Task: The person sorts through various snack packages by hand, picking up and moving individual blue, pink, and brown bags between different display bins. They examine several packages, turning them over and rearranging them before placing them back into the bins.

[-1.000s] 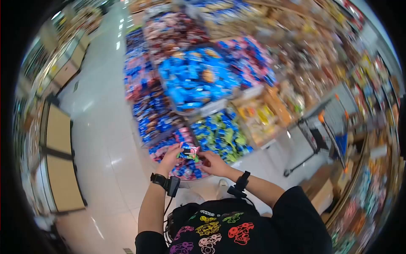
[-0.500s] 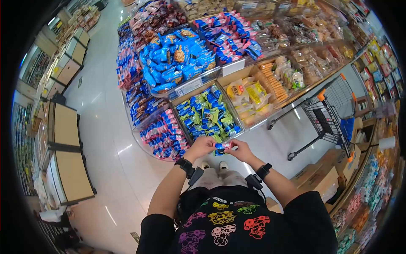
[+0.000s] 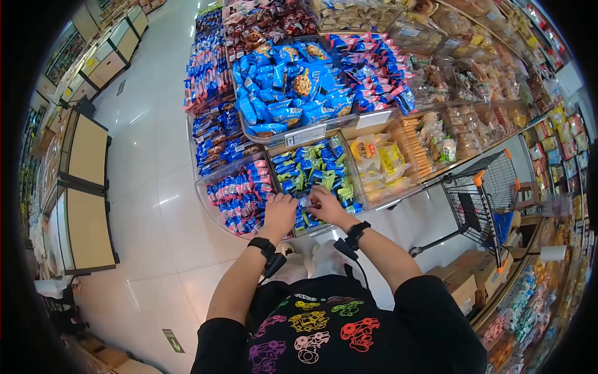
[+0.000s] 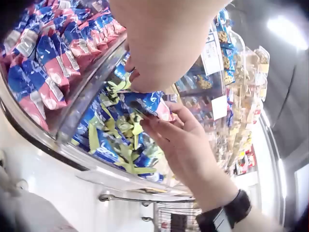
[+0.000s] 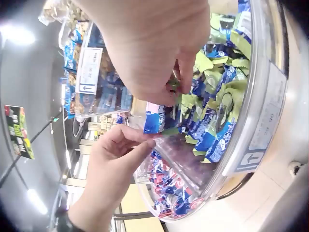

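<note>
A small blue-and-pink snack packet (image 4: pixel 150 102) is held between both hands, above the bin of blue-and-green packets (image 3: pixel 311 163). My left hand (image 3: pixel 280 215) pinches one end of it between thumb and forefinger, as the right wrist view shows. At the pink end, the fingertips of my right hand (image 3: pixel 327 206) grip it. In the right wrist view the packet (image 5: pixel 154 121) is partly covered by the right hand's curled fingers. Beside the left hand is a bin of blue-and-pink packets (image 3: pixel 240 193).
Large blue cookie bags (image 3: pixel 293 87) fill a raised tray behind a price label (image 3: pixel 305 135). Yellow-wrapped packs (image 3: pixel 377 159) lie in the bin to the right. A shopping cart (image 3: pixel 479 199) stands at the right near cardboard boxes (image 3: pixel 464 274). Tiled floor (image 3: pixel 149 187) runs along the left.
Both hands, with the packet, have moved from in front of the bins to over the blue-and-green packets. Earlier they were over the blue-and-pink bin. The head view has shifted.
</note>
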`<state>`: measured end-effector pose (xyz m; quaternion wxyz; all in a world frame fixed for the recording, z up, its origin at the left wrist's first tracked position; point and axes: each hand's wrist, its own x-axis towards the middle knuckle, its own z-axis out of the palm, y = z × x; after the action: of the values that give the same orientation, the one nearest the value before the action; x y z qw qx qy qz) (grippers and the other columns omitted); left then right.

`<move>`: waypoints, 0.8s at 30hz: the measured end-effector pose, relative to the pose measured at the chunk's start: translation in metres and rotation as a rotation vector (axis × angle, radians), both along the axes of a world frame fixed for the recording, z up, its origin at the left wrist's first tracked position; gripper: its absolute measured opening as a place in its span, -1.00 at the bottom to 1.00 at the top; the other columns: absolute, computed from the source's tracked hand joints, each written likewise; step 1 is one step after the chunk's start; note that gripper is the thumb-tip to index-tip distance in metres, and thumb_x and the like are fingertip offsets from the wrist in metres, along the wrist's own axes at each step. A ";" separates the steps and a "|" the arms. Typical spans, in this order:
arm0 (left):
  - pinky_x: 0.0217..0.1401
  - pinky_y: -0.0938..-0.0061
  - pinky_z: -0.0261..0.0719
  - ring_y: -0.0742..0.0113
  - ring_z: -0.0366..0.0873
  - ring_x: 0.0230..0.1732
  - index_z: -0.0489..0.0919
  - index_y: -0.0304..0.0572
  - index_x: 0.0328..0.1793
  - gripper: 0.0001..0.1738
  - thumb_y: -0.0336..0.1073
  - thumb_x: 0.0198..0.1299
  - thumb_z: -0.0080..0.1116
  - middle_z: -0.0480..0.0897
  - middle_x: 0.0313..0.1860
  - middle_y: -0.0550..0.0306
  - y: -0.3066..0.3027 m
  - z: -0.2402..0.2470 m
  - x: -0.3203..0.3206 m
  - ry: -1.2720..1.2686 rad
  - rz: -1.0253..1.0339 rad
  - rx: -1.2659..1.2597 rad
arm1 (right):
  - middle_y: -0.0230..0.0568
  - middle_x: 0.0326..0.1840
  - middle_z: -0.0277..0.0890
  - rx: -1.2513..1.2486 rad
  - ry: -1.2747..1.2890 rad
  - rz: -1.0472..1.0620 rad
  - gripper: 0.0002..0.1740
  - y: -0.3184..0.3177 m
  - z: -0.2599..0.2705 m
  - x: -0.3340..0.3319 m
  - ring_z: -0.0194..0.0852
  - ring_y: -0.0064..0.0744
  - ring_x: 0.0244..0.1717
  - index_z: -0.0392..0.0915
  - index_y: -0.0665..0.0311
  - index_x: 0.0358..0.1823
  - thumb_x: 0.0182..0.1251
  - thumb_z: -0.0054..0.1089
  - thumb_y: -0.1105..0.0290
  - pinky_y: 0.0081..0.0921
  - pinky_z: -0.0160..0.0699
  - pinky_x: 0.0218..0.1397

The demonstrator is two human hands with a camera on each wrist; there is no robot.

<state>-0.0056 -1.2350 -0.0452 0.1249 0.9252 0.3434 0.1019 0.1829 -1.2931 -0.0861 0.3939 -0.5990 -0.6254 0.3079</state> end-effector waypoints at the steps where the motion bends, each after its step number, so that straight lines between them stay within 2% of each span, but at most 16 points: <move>1: 0.09 0.23 0.32 0.14 0.46 -0.01 0.55 -0.09 -0.33 -0.81 -0.38 -0.15 0.24 0.57 -0.21 0.16 0.000 -0.002 0.001 0.004 -0.001 0.004 | -0.01 -0.16 0.47 0.004 0.004 -0.001 -0.68 0.001 -0.016 0.003 0.51 -0.20 -0.28 0.49 0.30 -0.20 -0.05 0.33 0.58 -0.37 0.55 -0.18; 3: 0.14 0.20 0.29 0.17 0.44 0.02 0.57 -0.08 -0.27 -0.76 -0.36 -0.17 0.26 0.56 -0.19 0.18 0.000 -0.004 -0.002 -0.016 -0.042 0.088 | -0.01 -0.11 0.46 -0.107 -0.077 0.086 -0.66 0.003 -0.035 0.005 0.51 -0.19 -0.22 0.48 0.31 -0.19 -0.06 0.33 0.59 -0.40 0.54 -0.15; 4: 0.20 0.18 0.25 0.19 0.43 0.05 0.58 -0.07 -0.19 -0.68 -0.35 -0.17 0.26 0.57 -0.17 0.19 0.000 -0.004 -0.003 0.004 -0.043 0.074 | -0.06 -0.13 0.45 -0.005 -0.096 0.014 -0.67 0.001 -0.039 0.005 0.49 -0.19 -0.20 0.46 0.31 -0.22 -0.06 0.32 0.61 -0.41 0.53 -0.14; 5: 0.20 0.18 0.25 0.19 0.43 0.05 0.58 -0.07 -0.19 -0.68 -0.35 -0.17 0.26 0.57 -0.17 0.19 -0.002 -0.005 -0.002 0.010 -0.019 0.066 | -0.06 -0.13 0.45 -0.011 -0.091 0.038 -0.67 0.001 -0.035 0.003 0.49 -0.19 -0.20 0.46 0.31 -0.22 -0.06 0.32 0.61 -0.41 0.53 -0.14; 7: 0.24 0.13 0.23 0.19 0.40 0.10 0.58 -0.08 -0.10 -0.61 -0.35 -0.18 0.27 0.57 -0.14 0.18 0.000 -0.006 0.005 0.040 0.047 0.059 | -0.08 -0.13 0.45 -0.160 0.084 -0.011 -0.71 0.007 -0.027 0.005 0.53 -0.14 -0.17 0.44 0.31 -0.27 -0.03 0.33 0.61 -0.46 0.55 -0.15; 8: 0.24 0.13 0.23 0.19 0.40 0.10 0.58 -0.08 -0.10 -0.61 -0.35 -0.18 0.27 0.57 -0.14 0.18 -0.003 -0.007 0.007 0.057 0.053 0.048 | -0.09 -0.22 0.39 -0.130 0.074 -0.005 -0.73 0.008 -0.021 0.003 0.49 -0.12 -0.24 0.40 0.33 -0.32 -0.06 0.28 0.65 -0.39 0.51 -0.21; 11: 0.27 0.04 0.19 0.16 0.36 0.16 0.56 -0.08 -0.02 -0.54 -0.34 -0.17 0.29 0.57 -0.06 0.16 -0.011 -0.015 0.026 0.114 0.065 0.089 | -0.10 -0.25 0.35 -0.012 0.027 -0.016 -0.73 0.010 -0.021 0.004 0.42 -0.12 -0.33 0.37 0.34 -0.35 -0.10 0.21 0.70 -0.35 0.45 -0.28; 12: 0.28 0.00 0.18 0.14 0.35 0.19 0.55 -0.08 0.00 -0.53 -0.31 -0.15 0.29 0.57 -0.04 0.15 -0.012 -0.028 0.025 0.217 0.110 0.089 | -0.07 -0.27 0.34 -0.027 0.019 -0.003 -0.73 0.009 -0.021 0.005 0.39 -0.04 -0.30 0.37 0.34 -0.34 -0.12 0.19 0.67 -0.31 0.43 -0.25; 13: 0.29 -0.03 0.16 0.12 0.34 0.21 0.55 -0.09 0.02 -0.52 -0.28 -0.13 0.30 0.56 -0.02 0.14 -0.012 -0.037 0.029 0.307 0.143 0.096 | -0.03 -0.29 0.33 0.013 -0.085 0.080 -0.74 0.012 -0.041 0.009 0.37 0.04 -0.24 0.38 0.34 -0.31 -0.08 0.21 0.58 -0.25 0.41 -0.21; 14: 0.28 -0.04 0.16 0.10 0.33 0.21 0.55 -0.09 0.03 -0.53 -0.27 -0.10 0.28 0.56 -0.02 0.13 -0.012 -0.037 0.034 0.325 0.183 0.051 | 0.05 -0.22 0.33 -0.056 -0.072 0.140 -0.69 0.010 -0.045 0.013 0.38 0.08 -0.13 0.40 0.34 -0.24 -0.05 0.24 0.49 -0.19 0.42 -0.09; 16: 0.27 -0.05 0.17 0.07 0.33 0.21 0.54 -0.10 0.02 -0.56 -0.24 -0.06 0.26 0.57 -0.01 0.08 -0.015 -0.031 0.048 0.303 0.209 0.020 | 0.12 -0.01 0.32 0.029 -0.303 0.332 -0.66 0.003 -0.045 0.018 0.38 0.10 0.01 0.41 0.41 -0.16 0.01 0.21 0.45 -0.19 0.45 0.11; 17: 0.26 -0.05 0.17 0.05 0.34 0.20 0.54 -0.11 0.01 -0.58 -0.23 -0.04 0.25 0.57 -0.02 0.05 -0.015 -0.028 0.051 0.278 0.223 0.029 | 0.10 0.01 0.34 0.048 -0.436 0.342 -0.65 -0.002 -0.017 0.019 0.39 0.08 0.01 0.41 0.41 -0.17 0.02 0.22 0.41 -0.18 0.46 0.09; 18: 0.27 -0.07 0.14 0.04 0.35 0.16 0.55 -0.10 -0.03 -0.66 -0.23 0.03 0.16 0.59 -0.07 0.04 -0.014 -0.031 0.052 0.290 0.210 0.061 | 0.06 0.01 0.36 0.085 -0.579 0.285 -0.58 -0.004 -0.018 0.013 0.39 0.04 0.03 0.41 0.40 -0.13 -0.01 0.28 0.36 -0.17 0.46 0.09; 19: 0.27 -0.08 0.11 0.04 0.37 0.12 0.56 -0.09 -0.06 -0.72 -0.23 0.11 0.08 0.62 -0.13 0.04 -0.011 -0.033 0.056 0.306 0.212 0.090 | 0.06 0.01 0.36 0.089 -0.595 0.259 -0.58 -0.009 -0.008 0.017 0.39 0.04 0.03 0.41 0.40 -0.13 -0.01 0.28 0.36 -0.17 0.46 0.09; 22: 0.29 -0.06 0.10 0.03 0.39 0.11 0.57 -0.12 -0.05 -0.70 -0.26 0.06 0.11 0.63 -0.14 0.05 -0.004 -0.038 0.067 0.434 0.173 0.086 | 0.02 -0.02 0.42 0.023 -0.675 0.322 -0.52 -0.026 0.018 0.024 0.44 0.02 0.03 0.43 0.38 -0.06 0.01 0.33 0.29 -0.17 0.50 0.03; 24: 0.30 -0.05 0.12 0.04 0.43 0.09 0.57 -0.15 -0.06 -0.68 -0.31 0.01 0.12 0.62 -0.17 0.05 -0.002 -0.038 0.066 0.462 0.137 0.103 | 0.05 -0.05 0.49 -0.384 -0.476 0.376 -0.55 -0.026 0.013 0.028 0.52 0.03 -0.05 0.47 0.34 -0.07 0.01 0.34 0.30 -0.17 0.56 -0.06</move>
<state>0.0601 -1.2367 -0.0830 -0.0117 0.9037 0.4191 -0.0868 0.2106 -1.3193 -0.0726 0.0539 -0.5915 -0.7296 0.3390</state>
